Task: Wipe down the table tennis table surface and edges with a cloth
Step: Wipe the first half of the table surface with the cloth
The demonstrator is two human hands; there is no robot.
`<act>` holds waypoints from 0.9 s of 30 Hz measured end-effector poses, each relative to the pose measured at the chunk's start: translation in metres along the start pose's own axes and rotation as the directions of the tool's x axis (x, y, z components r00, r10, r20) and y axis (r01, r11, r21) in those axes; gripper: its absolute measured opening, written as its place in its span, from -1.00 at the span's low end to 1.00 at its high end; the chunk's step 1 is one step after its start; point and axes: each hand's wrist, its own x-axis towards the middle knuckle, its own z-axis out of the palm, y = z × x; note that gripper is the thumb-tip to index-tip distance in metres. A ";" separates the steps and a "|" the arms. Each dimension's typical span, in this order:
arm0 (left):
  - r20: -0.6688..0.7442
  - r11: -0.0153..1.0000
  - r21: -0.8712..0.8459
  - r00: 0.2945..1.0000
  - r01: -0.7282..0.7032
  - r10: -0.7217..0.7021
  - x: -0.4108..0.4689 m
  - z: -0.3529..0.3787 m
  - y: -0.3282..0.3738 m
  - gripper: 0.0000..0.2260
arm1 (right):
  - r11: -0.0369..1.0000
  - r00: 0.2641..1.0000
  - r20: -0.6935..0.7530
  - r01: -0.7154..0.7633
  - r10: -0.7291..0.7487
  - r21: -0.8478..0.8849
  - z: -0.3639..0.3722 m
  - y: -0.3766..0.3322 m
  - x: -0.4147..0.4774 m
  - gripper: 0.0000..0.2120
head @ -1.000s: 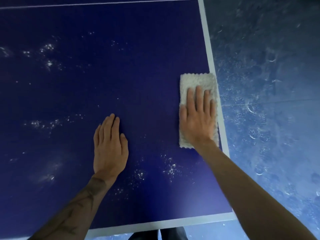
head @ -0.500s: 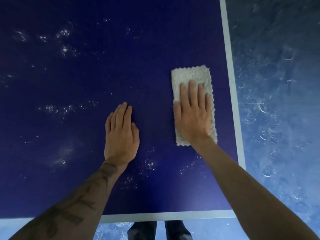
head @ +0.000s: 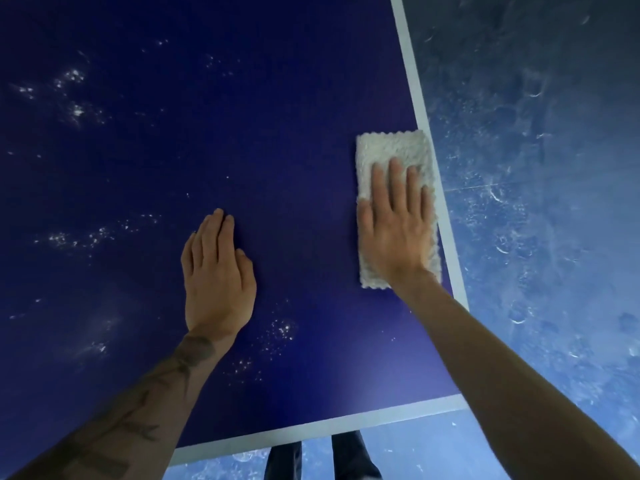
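The dark blue table tennis table (head: 294,126) fills most of the view, with a white line along its right edge (head: 412,74) and near edge (head: 311,431). A folded white fluffy cloth (head: 391,150) lies flat beside the right line. My right hand (head: 394,223) presses on the cloth with straight fingers, covering its lower half. My left hand (head: 216,271) rests flat on the bare surface, left of the cloth. White dust specks (head: 72,95) dot the left part, and more dust specks (head: 277,332) lie below my left hand.
A blue, scuffed floor (head: 540,168) lies to the right of and below the table. My dark trouser legs (head: 325,459) show under the near edge.
My right hand slid the cloth left away from the right line, then back to the right against it. My left hand stayed flat in place. The view shifted.
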 end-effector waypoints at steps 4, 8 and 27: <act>0.012 1.000 0.001 1.000 0.006 -0.006 0.000 -0.001 -0.002 -0.56 | 0.957 0.957 0.057 0.287 -0.285 -0.042 0.012 -0.038 -0.047 -0.40; 0.011 1.000 -0.015 1.000 0.005 -0.005 0.000 0.000 -0.001 -0.56 | 0.935 0.936 0.061 0.350 -0.346 -0.066 0.002 0.015 -0.086 -0.42; -0.007 1.000 0.003 1.000 -0.011 0.011 -0.001 0.003 -0.003 -0.56 | 0.998 0.999 0.020 0.027 -0.026 -0.050 -0.012 0.039 -0.065 -0.41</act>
